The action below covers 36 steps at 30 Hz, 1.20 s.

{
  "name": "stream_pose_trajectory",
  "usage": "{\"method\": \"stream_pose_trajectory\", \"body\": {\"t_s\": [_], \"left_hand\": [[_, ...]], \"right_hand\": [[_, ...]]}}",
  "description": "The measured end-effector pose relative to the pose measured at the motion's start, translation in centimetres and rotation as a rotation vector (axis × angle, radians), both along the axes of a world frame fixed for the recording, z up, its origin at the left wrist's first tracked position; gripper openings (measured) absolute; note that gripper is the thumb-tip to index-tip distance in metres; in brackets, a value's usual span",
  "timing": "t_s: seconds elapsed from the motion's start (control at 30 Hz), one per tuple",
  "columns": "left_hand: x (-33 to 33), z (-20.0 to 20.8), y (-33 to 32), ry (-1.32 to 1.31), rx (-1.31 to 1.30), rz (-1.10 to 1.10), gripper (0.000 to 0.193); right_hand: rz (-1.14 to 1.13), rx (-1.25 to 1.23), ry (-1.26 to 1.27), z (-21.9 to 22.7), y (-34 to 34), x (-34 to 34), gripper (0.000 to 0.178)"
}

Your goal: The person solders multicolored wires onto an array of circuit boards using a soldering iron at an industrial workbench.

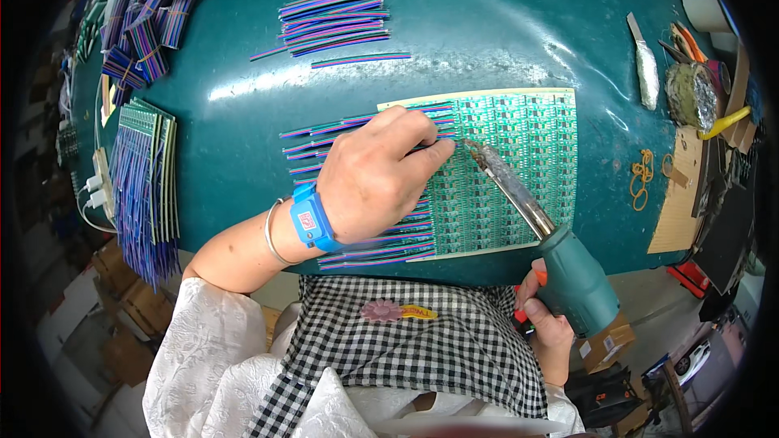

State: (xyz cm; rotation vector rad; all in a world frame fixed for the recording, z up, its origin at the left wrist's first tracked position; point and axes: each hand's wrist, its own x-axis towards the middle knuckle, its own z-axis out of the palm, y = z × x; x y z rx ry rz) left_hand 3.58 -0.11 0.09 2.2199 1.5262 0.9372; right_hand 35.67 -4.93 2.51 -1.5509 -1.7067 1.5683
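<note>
A green panel of circuit boards (pixel 519 186) lies in front of me, with rows of short multicoloured ribbon cables (pixel 373 247) along its left side. My left hand (pixel 369 170), wearing a blue wrist strap (pixel 312 217), rests over these cables. Its thumb and forefinger pinch the end of one cable at the boards; the hand covers most of that cable. In my right hand (pixel 548 316) is a green soldering gun (pixel 576 280). The gun's dark tip (pixel 473 150) points at the panel just right of my left fingertips.
Loose ribbon cables (pixel 337 20) lie in a pile beyond the panel. Bundled cables (pixel 146 32) and a stack of wired boards (pixel 146 178) sit at left. A wrapped-handle blade (pixel 643 65), rubber bands (pixel 641 178), cardboard (pixel 675 195) and hand tools (pixel 690 45) are at right.
</note>
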Motion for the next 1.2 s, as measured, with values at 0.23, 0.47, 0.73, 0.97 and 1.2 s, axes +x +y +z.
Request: {"method": "stream_pose_trajectory", "body": {"t_s": [0.23,0.47,0.73,0.97,1.2], "left_hand": [[0.0,0.1,-0.2,0.017,-0.017,0.0,0.022],[0.0,0.1,-0.2,0.012,-0.025,-0.011,0.035],[-0.1,0.3,-0.3,0.046,-0.036,-0.009,0.037],[-0.3,0.1,0.1,-0.01,-0.032,-0.026,0.036],[-0.3,-0.2,-0.1,-0.036,-0.036,-0.021,0.036]], "right_hand": [[-0.007,-0.107,-0.017,0.2,0.7,-0.3,0.018],[0.031,0.095,-0.009,-0.4,1.0,-0.4,0.033],[-0.29,-0.245,0.476,1.2,1.1,-1.4,0.035],[-0.284,-0.144,0.391,0.6,0.9,-1.6,0.045],[-0.177,-0.092,0.383,-0.4,1.0,-1.0,0.04]]}}
